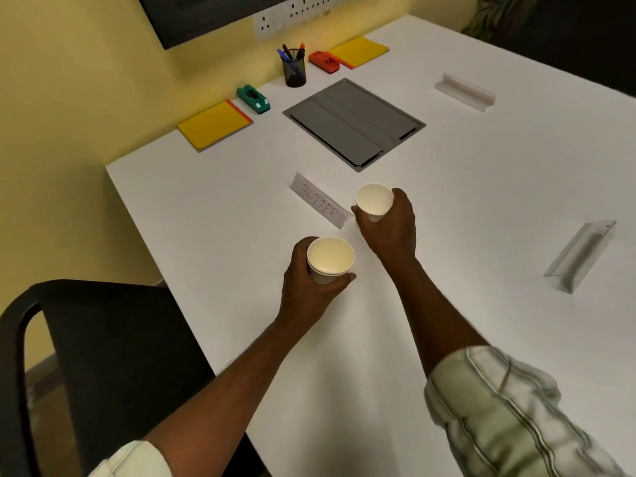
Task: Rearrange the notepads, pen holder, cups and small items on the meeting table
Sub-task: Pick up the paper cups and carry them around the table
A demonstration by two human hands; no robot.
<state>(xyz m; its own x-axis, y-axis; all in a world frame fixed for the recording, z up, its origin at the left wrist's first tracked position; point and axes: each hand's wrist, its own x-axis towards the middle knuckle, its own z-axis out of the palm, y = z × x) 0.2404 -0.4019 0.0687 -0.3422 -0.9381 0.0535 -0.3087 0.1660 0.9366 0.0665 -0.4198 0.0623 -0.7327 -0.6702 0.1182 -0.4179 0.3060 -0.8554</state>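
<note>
Mid-frame over the tabletop (481, 187), fingers (298, 251) of the left hand (309, 294) clamp the near cup (330, 258), those of the right hand (390, 228) clamp the far cup (374, 200) just beside the BUTTER name card (318, 200), so a loose swing could topple the card, a hard squeeze crumple either cup.

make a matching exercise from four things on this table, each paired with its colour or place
Things
1. pen holder
2. near tape dispenser
3. name card
4. nearer paper cup

Colour or place
A. gripped by the left hand
B. teal green
C. black mesh
D. marked BUTTER, just left of the farther paper cup

Pairs: 1-C, 2-B, 3-D, 4-A
</note>
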